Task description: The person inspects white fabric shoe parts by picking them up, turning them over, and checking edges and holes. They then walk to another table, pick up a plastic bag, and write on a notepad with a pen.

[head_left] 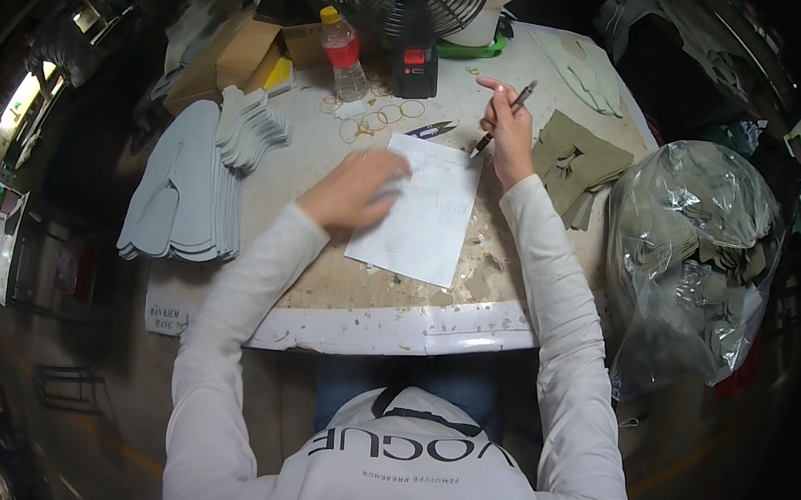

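Here the left hand is pressing flat, fingers spread, on the white paper sheet lying lengthwise away from the person on the worktop. The right hand is gripping a pen just beyond the sheet's far right corner, hovering slightly farther off

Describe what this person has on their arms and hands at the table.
Both arms are covered in long, plain white sleeves that fit closely and end at the wrists. The left hand and right hand are bare: no gloves, and no rings, watch or bracelets that I can make out. The sleeves belong to a white top.
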### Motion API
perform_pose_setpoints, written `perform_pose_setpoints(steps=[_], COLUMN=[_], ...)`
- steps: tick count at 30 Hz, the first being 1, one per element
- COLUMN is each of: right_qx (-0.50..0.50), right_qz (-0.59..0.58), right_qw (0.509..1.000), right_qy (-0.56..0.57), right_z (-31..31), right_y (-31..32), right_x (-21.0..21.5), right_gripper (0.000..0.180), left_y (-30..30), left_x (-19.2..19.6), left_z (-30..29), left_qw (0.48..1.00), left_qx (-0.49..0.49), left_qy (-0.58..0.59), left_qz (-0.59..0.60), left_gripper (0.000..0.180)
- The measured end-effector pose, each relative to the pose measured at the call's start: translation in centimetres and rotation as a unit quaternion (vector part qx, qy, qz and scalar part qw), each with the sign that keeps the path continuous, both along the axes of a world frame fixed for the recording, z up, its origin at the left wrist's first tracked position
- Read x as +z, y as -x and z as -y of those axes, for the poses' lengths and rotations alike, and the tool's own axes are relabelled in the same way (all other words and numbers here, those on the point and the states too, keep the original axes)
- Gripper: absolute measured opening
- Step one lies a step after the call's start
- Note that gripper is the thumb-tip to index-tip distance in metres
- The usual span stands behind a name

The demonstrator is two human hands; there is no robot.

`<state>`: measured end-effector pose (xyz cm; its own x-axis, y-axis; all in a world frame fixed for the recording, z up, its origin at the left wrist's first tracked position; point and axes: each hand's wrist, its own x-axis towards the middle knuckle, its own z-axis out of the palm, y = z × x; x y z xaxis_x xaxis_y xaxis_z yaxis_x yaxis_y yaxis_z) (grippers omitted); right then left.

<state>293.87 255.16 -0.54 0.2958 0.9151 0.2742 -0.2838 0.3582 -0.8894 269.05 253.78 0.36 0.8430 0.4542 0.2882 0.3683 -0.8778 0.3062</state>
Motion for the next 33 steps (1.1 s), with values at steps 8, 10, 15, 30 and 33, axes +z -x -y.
perform_pose_setpoints(steps=[8,10,15,30,33], right_qx=[0.038,0.059,0.108,0.06,0.073], right_qz=[0.058,0.047,0.007,0.073,0.096], right_qw=[0.997,0.997,0.994,0.993,0.973], right_qy=[0.022,0.023,-0.003,0.076,0.196], right_z=[0.0,0.2,1.3,0.8,2.0], right_y=[-2.8,-2.4,-3.5,-1.6,-0.7], right_x=[0.4,0.3,0.5,-3.7,-3.3], right_gripper=[0.056,0.054,0.049,0.068,0.053], left_y=[5.3,4.6,0.4,-4.2,-4.7], left_x=[-2.0,-2.6,-3.5,-5.5,-5.7], left_z=[7.1,6.9,7.1,8.4,8.6], left_qw=[0.998,0.994,0.976,0.982,0.982], left_qx=[0.012,0.017,0.057,0.041,0.042], left_qy=[-0.055,-0.104,-0.168,-0.185,-0.181], left_qz=[-0.004,-0.004,-0.123,0.02,0.035], left_gripper=[0.034,0.03,0.016,0.015,0.016])
